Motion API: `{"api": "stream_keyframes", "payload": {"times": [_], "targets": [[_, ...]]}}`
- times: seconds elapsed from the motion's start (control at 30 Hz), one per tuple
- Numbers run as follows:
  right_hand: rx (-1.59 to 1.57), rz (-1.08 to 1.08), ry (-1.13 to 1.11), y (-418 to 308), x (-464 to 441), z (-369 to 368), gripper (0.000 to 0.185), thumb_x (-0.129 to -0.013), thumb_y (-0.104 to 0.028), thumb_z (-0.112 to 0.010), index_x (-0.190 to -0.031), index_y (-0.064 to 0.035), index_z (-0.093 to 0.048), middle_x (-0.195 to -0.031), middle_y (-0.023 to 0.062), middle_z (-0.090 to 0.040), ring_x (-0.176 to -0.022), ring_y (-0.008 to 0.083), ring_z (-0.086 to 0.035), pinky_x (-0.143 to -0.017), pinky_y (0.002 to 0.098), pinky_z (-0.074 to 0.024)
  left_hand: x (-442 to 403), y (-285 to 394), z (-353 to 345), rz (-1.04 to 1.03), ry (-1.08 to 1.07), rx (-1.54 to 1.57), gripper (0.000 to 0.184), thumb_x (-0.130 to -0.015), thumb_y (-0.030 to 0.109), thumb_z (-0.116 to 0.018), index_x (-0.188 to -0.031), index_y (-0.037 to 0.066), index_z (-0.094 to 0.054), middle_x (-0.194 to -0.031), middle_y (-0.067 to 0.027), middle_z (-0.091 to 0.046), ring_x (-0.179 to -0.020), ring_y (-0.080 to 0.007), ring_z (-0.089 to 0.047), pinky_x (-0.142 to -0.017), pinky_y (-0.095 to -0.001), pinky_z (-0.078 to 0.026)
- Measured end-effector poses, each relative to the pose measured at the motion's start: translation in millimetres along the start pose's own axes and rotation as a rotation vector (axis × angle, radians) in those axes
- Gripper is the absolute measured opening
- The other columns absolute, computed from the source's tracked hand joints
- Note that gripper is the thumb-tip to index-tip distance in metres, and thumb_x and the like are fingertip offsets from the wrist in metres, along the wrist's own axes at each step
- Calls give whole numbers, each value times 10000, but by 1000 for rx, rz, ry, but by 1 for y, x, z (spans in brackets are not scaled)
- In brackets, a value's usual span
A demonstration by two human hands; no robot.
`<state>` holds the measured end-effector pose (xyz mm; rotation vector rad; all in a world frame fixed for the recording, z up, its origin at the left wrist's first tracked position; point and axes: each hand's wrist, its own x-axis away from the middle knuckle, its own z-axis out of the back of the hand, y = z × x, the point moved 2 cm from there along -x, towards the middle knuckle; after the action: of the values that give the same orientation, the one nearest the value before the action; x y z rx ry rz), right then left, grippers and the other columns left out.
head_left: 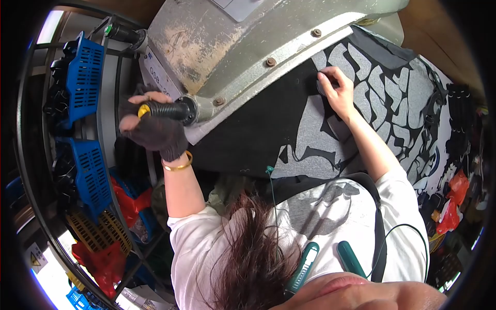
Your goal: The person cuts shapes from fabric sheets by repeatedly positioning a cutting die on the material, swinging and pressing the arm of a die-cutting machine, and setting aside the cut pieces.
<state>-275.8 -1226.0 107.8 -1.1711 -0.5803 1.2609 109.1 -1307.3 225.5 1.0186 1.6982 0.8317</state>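
Observation:
My left hand (155, 126), in a dark fingerless glove, is wrapped round the black ribbed handle (170, 109) with a yellow button on the side of the big grey machine head (206, 46). Bare and bent, my right hand (338, 93) is over the dark sheet material at the machine's right edge, thumb and forefinger close together. Whatever its fingers may hold is too small to tell. Beneath and beyond it lies black and grey material (367, 98) with many curved cut shapes. A plain black sheet (258, 124) runs under the machine's edge.
Blue baskets (87, 77) with dark items hang on a metal rack at the left, above a yellow-brown basket (103, 232) and red bags (103, 263). A second ribbed handle (123, 33) sticks out at the upper left. More red plastic (454, 201) lies at the right.

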Motion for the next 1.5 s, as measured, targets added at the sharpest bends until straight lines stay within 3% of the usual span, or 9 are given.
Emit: {"api": "stream_keyframes", "payload": {"times": [0.1,0.3,0.43,0.57,0.77,0.9,0.97,1.23,1.5], "targets": [[145,206,-136,-12,-21,-15,149,-860,-114,-679,-971,-28,-630,-829,90,-636,-731,186,-630,-671,295,-505,-35,-42,67,-286,472,-876,461,-859,533,-591,-879,73,-584,-822,-78,-619,-734,-199,-591,-703,-349,-500],[357,491,-363,-16,-71,-54,265,-824,-145,-676,-1061,-68,-585,-972,138,-613,-1043,334,-564,-872,411,-472,-101,2,-14,-126,102,-382,262,-900,287,-554,-825,36,-540,-616,-73,-586,-513,-154,-550,-519,-287,-458],[378,357,-704,-20,-100,-58,162,-796,-96,-690,-884,-16,-580,-772,155,-637,-769,346,-628,-713,414,-492,-160,-26,-3,29,68,-165,284,-918,335,-570,-843,62,-549,-614,-76,-580,-531,-172,-566,-521,-294,-463],[303,89,-771,-38,-130,-30,183,-823,-142,-706,-880,-17,-584,-657,82,-600,-607,149,-518,-591,308,-431,-216,-56,11,130,15,24,285,-927,346,-577,-862,70,-547,-613,-74,-562,-541,-193,-572,-526,-305,-479],[26,-367,-510,-59,-39,4,215,-845,-195,-714,-837,-40,-566,-661,-4,-561,-646,73,-505,-592,261,-421,-299,-105,55,255,-102,188,154,-945,264,-522,-936,112,-541,-883,-133,-569,-731,-241,-562,-720,-381,-496],[111,-41,-463,-85,48,-8,167,-759,-81,-741,-824,0,-610,-979,184,-663,-982,358,-627,-880,405,-492,-327,-114,83,306,-146,256,230,-902,305,-556,-792,104,-542,-788,-140,-573,-732,-295,-556,-766,-434,-485],[24,-9,-509,-88,78,-21,190,-751,-32,-715,-875,25,-583,-1227,214,-575,-1009,365,-610,-844,403,-508,-309,-98,68,333,-88,133,276,-911,334,-518,-749,111,-533,-749,-148,-574,-730,-300,-557,-767,-429,-487],[302,67,-12,-72,83,-38,191,-719,-11,-735,-821,-1,-574,-1283,252,-537,-1012,376,-603,-818,383,-513,-316,-94,73,329,-126,94,323,-924,350,-477,-723,114,-568,-750,-149,-583,-753,-295,-559,-785,-424,-466],[391,53,-69,-66,78,-45,259,-715,-41,-749,-939,-35,-619,-1291,228,-536,-1062,350,-590,-854,391,-517,-315,-91,74,335,-129,88,363,-935,363,-457,-706,116,-594,-735,-154,-596,-736,-298,-573,-763,-424,-477]]}}
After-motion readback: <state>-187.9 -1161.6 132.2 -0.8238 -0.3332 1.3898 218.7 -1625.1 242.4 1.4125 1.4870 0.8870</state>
